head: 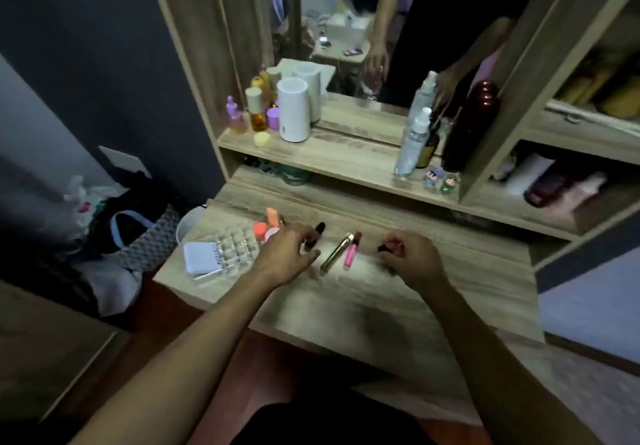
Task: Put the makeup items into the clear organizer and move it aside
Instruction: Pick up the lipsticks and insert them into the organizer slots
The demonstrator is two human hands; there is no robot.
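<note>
Makeup tubes, gold [336,251] and pink [351,250], lie between our hands, left hand [286,253] pinching a black lipstick [314,235] bound for the clear organizer [232,249], right hand [410,256] curled around something dark.

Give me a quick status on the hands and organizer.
Left hand closing on black lipstick tube. Right hand curled around small black item. Clear plastic organizer empty, path unobstructed.

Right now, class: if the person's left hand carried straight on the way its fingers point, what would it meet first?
The left hand points forward and slightly right, so it would probably meet the black tube by its fingertips first. Depth is unclear; contact may already exist.
</note>
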